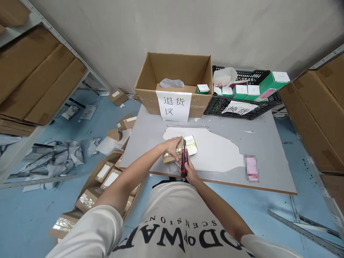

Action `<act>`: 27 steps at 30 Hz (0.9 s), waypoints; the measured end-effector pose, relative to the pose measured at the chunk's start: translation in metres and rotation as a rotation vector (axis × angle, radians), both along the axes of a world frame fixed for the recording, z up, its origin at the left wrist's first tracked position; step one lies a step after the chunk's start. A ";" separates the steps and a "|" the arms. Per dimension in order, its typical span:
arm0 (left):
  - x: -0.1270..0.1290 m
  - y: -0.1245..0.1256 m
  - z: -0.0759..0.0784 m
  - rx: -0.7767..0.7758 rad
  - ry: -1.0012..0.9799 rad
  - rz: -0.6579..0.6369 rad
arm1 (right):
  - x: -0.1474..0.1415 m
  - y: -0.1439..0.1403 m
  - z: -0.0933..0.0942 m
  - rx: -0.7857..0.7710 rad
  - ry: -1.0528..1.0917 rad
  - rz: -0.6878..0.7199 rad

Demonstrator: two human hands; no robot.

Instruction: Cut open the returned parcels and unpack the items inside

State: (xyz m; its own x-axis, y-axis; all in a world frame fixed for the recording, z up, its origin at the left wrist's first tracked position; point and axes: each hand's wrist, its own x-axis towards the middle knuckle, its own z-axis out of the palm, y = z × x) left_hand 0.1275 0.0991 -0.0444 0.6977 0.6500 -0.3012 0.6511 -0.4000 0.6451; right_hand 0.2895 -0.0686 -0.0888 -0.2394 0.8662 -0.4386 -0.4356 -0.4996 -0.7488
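Observation:
My left hand (173, 147) is closed on a small brown cardboard box (168, 157) with shiny tape across it, near the table's front edge. From the right side of this box shows a white box (191, 145) with a yellowish band; whether it is inside the brown one I cannot tell. My right hand (191, 172) is wrapped round a red and black utility knife (184, 161), which points away from me and overlaps both boxes. Its tip lies close to the white box. The fingers of my right hand are partly hidden behind the knife.
A large open carton (145, 95) with a paper sign stands at the table's back. Beside it, a black crate (209, 107) holds green and white boxes. A pixelated pink item (252, 167) lies on the right. Boxes fill a floor carton (88, 179) at left.

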 end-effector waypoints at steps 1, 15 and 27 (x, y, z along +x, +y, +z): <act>0.001 -0.001 -0.002 0.034 0.021 -0.031 | -0.002 -0.001 -0.002 -0.008 0.009 -0.003; -0.001 -0.012 0.005 0.276 0.176 -0.088 | 0.064 0.019 0.018 0.112 -0.306 -0.067; -0.010 0.023 0.001 0.310 0.190 -0.143 | 0.109 0.043 0.005 0.045 -0.584 0.012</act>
